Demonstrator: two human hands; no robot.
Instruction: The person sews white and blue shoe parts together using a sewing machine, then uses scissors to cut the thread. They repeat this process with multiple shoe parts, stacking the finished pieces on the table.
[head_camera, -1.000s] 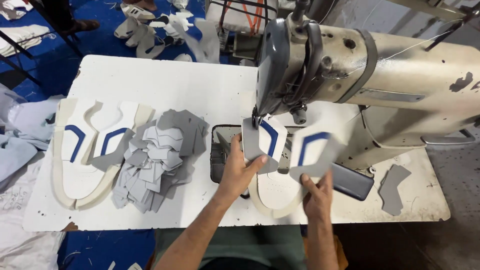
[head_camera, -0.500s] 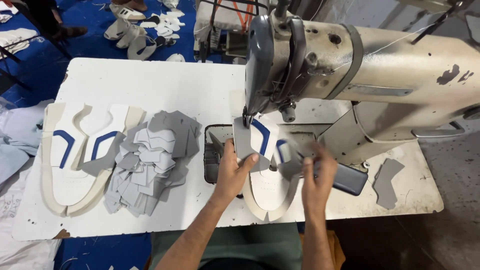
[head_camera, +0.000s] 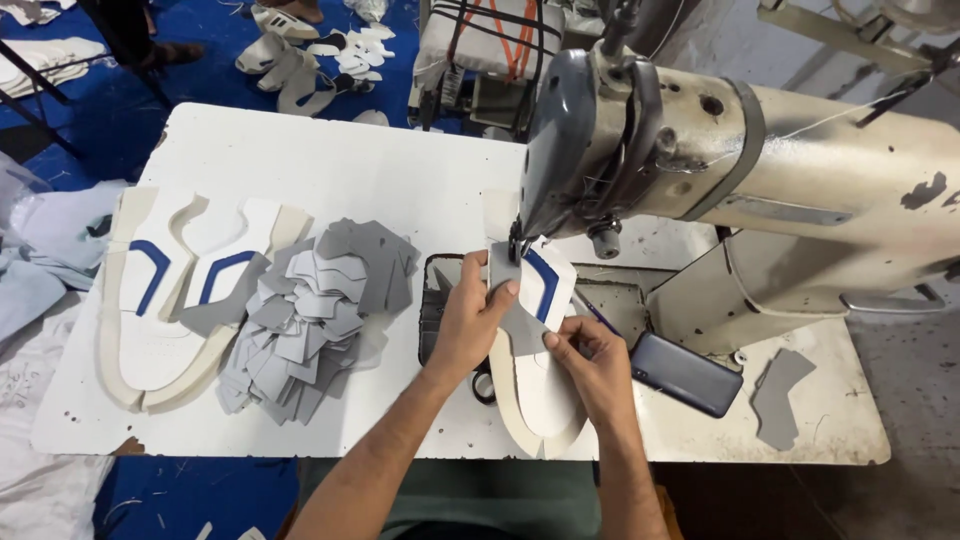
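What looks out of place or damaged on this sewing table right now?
A dark phone lies on the white table right beside the sewing machine, close to the right hand, among shoe parts. The machine's cream paint is chipped in dark patches. The grey cut pieces sit in a loose, untidy heap.

A white table (head_camera: 300, 160) stands on a blue floor (head_camera: 70, 110) strewn with pale cut pieces (head_camera: 300, 60); bare grey floor (head_camera: 900, 480) lies at right.

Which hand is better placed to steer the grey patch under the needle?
Probably the left hand: its fingers press the grey patch just below the needle. The right hand grips the white shoe piece lower down.
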